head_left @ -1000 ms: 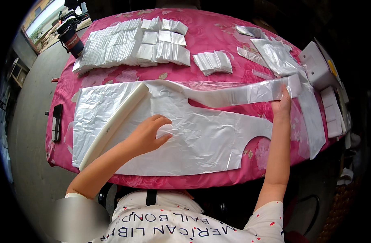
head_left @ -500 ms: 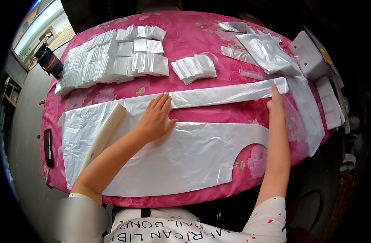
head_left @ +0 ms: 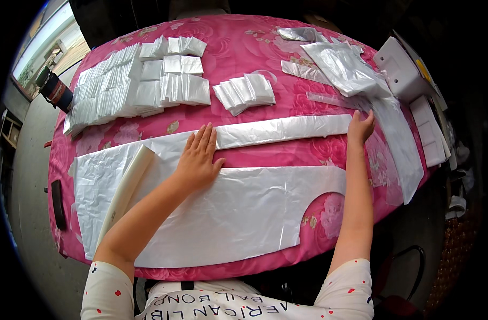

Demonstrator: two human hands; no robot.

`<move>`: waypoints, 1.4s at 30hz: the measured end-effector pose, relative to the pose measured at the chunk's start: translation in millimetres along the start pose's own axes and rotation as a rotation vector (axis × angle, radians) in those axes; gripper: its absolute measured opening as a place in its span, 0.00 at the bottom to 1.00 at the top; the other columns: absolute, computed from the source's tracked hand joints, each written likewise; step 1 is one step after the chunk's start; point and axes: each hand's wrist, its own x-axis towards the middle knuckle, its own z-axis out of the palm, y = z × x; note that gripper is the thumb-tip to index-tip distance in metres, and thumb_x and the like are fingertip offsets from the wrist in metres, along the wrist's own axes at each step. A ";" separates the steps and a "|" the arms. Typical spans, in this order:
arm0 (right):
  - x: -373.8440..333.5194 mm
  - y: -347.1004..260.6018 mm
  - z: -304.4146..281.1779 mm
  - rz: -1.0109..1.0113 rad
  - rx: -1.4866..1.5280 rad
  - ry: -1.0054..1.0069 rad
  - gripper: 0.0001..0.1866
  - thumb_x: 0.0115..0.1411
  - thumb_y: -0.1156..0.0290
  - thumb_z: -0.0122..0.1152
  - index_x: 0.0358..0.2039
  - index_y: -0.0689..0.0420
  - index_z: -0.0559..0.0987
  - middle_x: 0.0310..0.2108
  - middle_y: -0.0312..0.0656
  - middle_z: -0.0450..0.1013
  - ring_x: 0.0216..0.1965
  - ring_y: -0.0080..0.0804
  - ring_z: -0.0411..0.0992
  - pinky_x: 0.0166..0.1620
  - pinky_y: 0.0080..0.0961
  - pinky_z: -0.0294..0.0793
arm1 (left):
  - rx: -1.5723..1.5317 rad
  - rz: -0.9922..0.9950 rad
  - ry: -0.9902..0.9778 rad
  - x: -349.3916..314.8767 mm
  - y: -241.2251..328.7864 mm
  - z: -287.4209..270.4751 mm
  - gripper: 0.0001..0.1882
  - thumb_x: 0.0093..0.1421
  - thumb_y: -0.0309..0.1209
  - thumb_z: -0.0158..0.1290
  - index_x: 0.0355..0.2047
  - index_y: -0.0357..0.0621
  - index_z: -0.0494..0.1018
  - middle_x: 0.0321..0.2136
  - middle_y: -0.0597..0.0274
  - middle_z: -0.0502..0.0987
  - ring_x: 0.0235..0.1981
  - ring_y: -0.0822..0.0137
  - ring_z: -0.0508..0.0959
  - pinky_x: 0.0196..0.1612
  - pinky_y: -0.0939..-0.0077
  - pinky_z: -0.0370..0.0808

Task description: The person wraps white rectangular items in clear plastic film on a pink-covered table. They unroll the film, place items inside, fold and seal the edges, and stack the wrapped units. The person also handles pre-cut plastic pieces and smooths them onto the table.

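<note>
A thin white plastic sheet [head_left: 244, 213] with a curved cut-out at its right lies spread across the near half of the table. It looks like a disposable apron. From its far edge a long folded strip [head_left: 281, 129] reaches to the right. My left hand [head_left: 197, 159] presses flat on the plastic where the strip begins, fingers stretched and thumb apart. By the strip's right end is my right hand [head_left: 361, 129], thumb and fingers spread, nothing visible between them. A pale roll or tube [head_left: 127, 186] lies slanted on the sheet, partly behind my left forearm.
Packed rows of folded white plastic packets [head_left: 108, 88] stand far left, with a smaller pile [head_left: 245, 93] beside them. A dark bottle [head_left: 56, 89] is at the left edge. Loose clear plastic [head_left: 350, 66] and a white box [head_left: 398, 66] lie far right. Pink floral cloth [head_left: 238, 40] covers the table.
My right hand has let go of the strip's end and its fingers have spread. The strip's right end now lies further left. My left hand stays flat; the whole view has shifted slightly.
</note>
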 end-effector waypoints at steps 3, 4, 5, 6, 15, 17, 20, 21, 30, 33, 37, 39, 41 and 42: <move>-74.0 -78.2 4.1 -0.490 0.054 -0.309 0.27 0.55 0.67 0.56 0.53 0.66 0.64 0.54 0.55 0.62 0.57 0.51 0.57 0.60 0.41 0.54 | 0.012 -0.023 -0.011 -1.5 0.8 0.6 0.36 0.58 0.42 0.44 0.61 0.32 0.47 0.63 0.46 0.47 0.65 0.54 0.45 0.65 0.61 0.40; -108.8 -107.1 3.6 -0.573 0.154 -0.518 0.28 0.55 0.65 0.56 0.54 0.65 0.64 0.56 0.55 0.59 0.60 0.51 0.53 0.61 0.41 0.51 | 0.015 -0.024 -0.009 -2.4 -1.1 1.2 0.36 0.58 0.42 0.43 0.61 0.32 0.47 0.63 0.46 0.47 0.65 0.54 0.45 0.65 0.61 0.40; -140.8 -129.7 0.0 -0.655 0.180 -0.700 0.30 0.55 0.63 0.56 0.55 0.65 0.63 0.58 0.55 0.56 0.61 0.51 0.50 0.63 0.40 0.48 | 0.015 -0.017 -0.005 -1.8 -1.6 1.4 0.36 0.58 0.42 0.43 0.61 0.33 0.47 0.63 0.46 0.47 0.65 0.54 0.45 0.65 0.60 0.40; -170.7 -144.7 -1.3 -0.769 0.195 -0.791 0.32 0.56 0.60 0.55 0.57 0.64 0.61 0.60 0.55 0.53 0.63 0.50 0.47 0.64 0.40 0.45 | 0.023 -0.011 -0.016 -0.8 -1.3 1.7 0.36 0.58 0.42 0.42 0.61 0.33 0.47 0.63 0.46 0.47 0.65 0.54 0.45 0.65 0.60 0.40; -212.0 -146.3 20.5 -0.881 0.012 -1.115 0.38 0.61 0.46 0.41 0.62 0.60 0.51 0.65 0.50 0.43 0.66 0.43 0.38 0.65 0.39 0.37 | 0.026 0.010 -0.012 -1.0 0.1 -1.4 0.36 0.58 0.41 0.42 0.61 0.32 0.47 0.63 0.45 0.46 0.65 0.53 0.45 0.65 0.61 0.40; -196.4 -133.4 18.7 -0.896 -0.063 -1.083 0.36 0.61 0.48 0.40 0.63 0.57 0.52 0.65 0.48 0.43 0.66 0.42 0.39 0.66 0.38 0.37 | 0.023 -0.022 -0.041 -1.5 2.3 -5.2 0.36 0.58 0.40 0.43 0.61 0.31 0.46 0.63 0.45 0.46 0.65 0.53 0.45 0.65 0.61 0.39; -168.8 -108.9 16.7 -0.908 -0.146 -1.031 0.33 0.62 0.51 0.41 0.63 0.56 0.53 0.65 0.47 0.44 0.66 0.41 0.39 0.66 0.37 0.37 | 0.017 -0.034 -0.055 -0.7 7.2 -8.9 0.37 0.58 0.39 0.44 0.61 0.31 0.46 0.63 0.45 0.46 0.65 0.53 0.45 0.65 0.62 0.39; -158.2 -101.9 15.2 -0.900 -0.165 -1.028 0.33 0.62 0.52 0.41 0.62 0.56 0.53 0.65 0.46 0.44 0.66 0.40 0.40 0.66 0.37 0.37 | 0.016 -0.031 -0.054 -0.1 8.5 -9.4 0.37 0.58 0.39 0.44 0.61 0.31 0.46 0.63 0.45 0.46 0.65 0.53 0.45 0.66 0.62 0.39; -105.5 -55.6 6.7 -0.871 -0.241 -0.928 0.32 0.61 0.52 0.43 0.61 0.56 0.56 0.63 0.47 0.49 0.64 0.42 0.46 0.65 0.36 0.42 | 0.028 -0.033 -0.060 -0.3 7.0 -11.2 0.36 0.57 0.39 0.44 0.61 0.32 0.46 0.63 0.46 0.46 0.65 0.54 0.45 0.66 0.63 0.39; -90.9 -37.9 4.3 -0.811 -0.253 -0.881 0.32 0.61 0.52 0.43 0.61 0.57 0.57 0.63 0.48 0.49 0.64 0.42 0.46 0.64 0.37 0.43 | 0.034 -0.039 -0.057 -0.3 7.1 -11.1 0.36 0.57 0.38 0.44 0.61 0.32 0.46 0.63 0.46 0.46 0.65 0.54 0.45 0.66 0.63 0.39; -59.5 -5.1 0.1 -0.671 -0.347 -0.823 0.32 0.62 0.51 0.42 0.61 0.57 0.57 0.63 0.48 0.49 0.64 0.43 0.47 0.64 0.38 0.43 | 0.041 -0.033 -0.058 -0.7 7.6 -10.5 0.36 0.57 0.38 0.44 0.61 0.32 0.46 0.63 0.47 0.46 0.65 0.54 0.45 0.66 0.63 0.39; -39.2 21.0 0.5 -0.625 -0.361 -0.763 0.32 0.62 0.50 0.41 0.61 0.57 0.57 0.63 0.49 0.50 0.64 0.44 0.47 0.64 0.37 0.43 | 0.036 -0.032 -0.059 -0.4 8.4 -9.9 0.36 0.57 0.38 0.44 0.61 0.32 0.46 0.63 0.47 0.46 0.65 0.54 0.45 0.66 0.63 0.38; -19.7 36.6 -3.5 -0.527 -0.432 -0.753 0.33 0.62 0.49 0.39 0.62 0.57 0.55 0.63 0.50 0.49 0.64 0.45 0.46 0.64 0.41 0.41 | 0.019 -0.030 -0.059 0.3 10.7 -11.0 0.36 0.57 0.38 0.44 0.61 0.32 0.46 0.63 0.47 0.45 0.65 0.54 0.44 0.66 0.63 0.38; -13.0 40.9 -6.2 -0.471 -0.484 -0.737 0.33 0.62 0.49 0.39 0.62 0.58 0.54 0.63 0.51 0.49 0.65 0.45 0.46 0.64 0.43 0.41 | 0.010 -0.032 -0.059 -0.2 10.6 -11.2 0.36 0.57 0.38 0.44 0.62 0.33 0.45 0.63 0.47 0.45 0.65 0.54 0.44 0.66 0.63 0.38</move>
